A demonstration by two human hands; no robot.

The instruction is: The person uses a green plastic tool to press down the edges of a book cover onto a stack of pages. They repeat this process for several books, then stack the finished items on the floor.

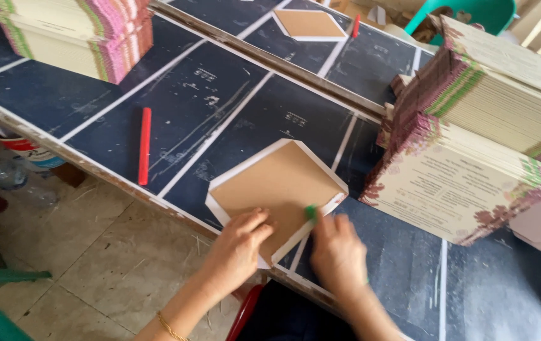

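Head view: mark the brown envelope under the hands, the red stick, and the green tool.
brown envelope (277, 183), head view, middle of its brown panel
red stick (145, 145), head view, mid-length of the shaft
green tool (310, 212), head view, tip showing above the right hand's fingers

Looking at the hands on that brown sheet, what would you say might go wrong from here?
The brown sheet lies near the table edge, so a push from the left hand might slide it off. The right hand, holding a small green thing, works close to the leaning card stack, which an elbow could topple.
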